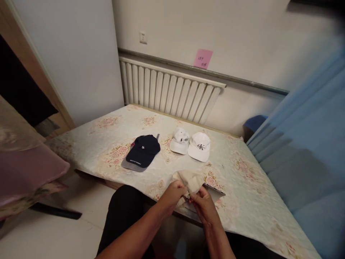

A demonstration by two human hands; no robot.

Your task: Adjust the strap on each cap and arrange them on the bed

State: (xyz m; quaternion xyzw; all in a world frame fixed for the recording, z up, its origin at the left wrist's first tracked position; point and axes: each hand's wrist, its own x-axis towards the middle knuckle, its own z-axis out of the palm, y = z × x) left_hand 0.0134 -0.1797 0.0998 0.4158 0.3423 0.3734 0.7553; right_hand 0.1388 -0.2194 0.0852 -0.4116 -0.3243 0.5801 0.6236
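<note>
- Beige cap [192, 178]: over the near edge of the flowered bed [250, 205], between both hands.
- Left hand [175, 192]: fingers curled closed, gripping the cap's near side.
- Right hand [204, 202]: fingertips pinched on the cap, just beside the left.
- Flat grey item [214, 194]: partly hidden behind the right hand.
- Beyond: two white caps [199, 147], side by side.
- Left of them: navy cap [144, 149].

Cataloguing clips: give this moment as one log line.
left hand: gripping beige cap | right hand: gripping beige cap | on floral cover: navy cap, two white caps
</note>
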